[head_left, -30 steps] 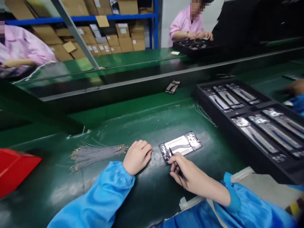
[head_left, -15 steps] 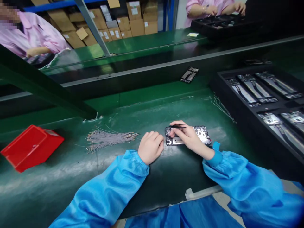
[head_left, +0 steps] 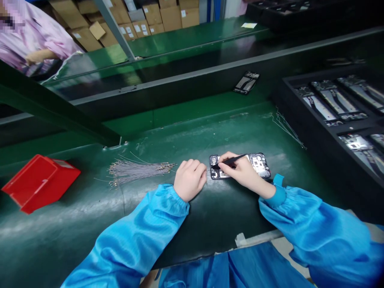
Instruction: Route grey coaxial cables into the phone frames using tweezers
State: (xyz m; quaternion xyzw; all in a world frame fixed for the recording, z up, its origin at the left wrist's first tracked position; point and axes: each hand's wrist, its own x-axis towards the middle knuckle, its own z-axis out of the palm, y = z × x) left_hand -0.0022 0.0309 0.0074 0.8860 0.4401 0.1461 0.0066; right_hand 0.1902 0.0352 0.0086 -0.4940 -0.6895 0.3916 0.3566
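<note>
An opened phone body [head_left: 259, 163] lies flat on the green bench, its circuit board and metal plate exposed. Over it, my right hand [head_left: 235, 170] grips black tweezers [head_left: 235, 159] like a pen, their tip down at the phone's left end. Just left of the phone, my left hand [head_left: 190, 180] rests closed on the bench. A thin cable [head_left: 208, 171] runs from its fingertips toward the phone's edge; the fingers hide most of it. Beyond that hand lies a bundle of thin grey cables [head_left: 139, 171] with small gold-coloured ends.
At far left a red plastic bin [head_left: 42, 182] lies tilted. A black tray [head_left: 288, 90] of opened phones stands on the right, a few loose cables [head_left: 289, 130] beside it. Another opened phone [head_left: 246, 83] lies farther back. A person in pink [head_left: 45, 36] sits across the bench.
My right hand has turned the tweezers from lying across its fingers to a pen-like hold, tip on the phone's left end. My left hand stays put. The view has shifted slightly.
</note>
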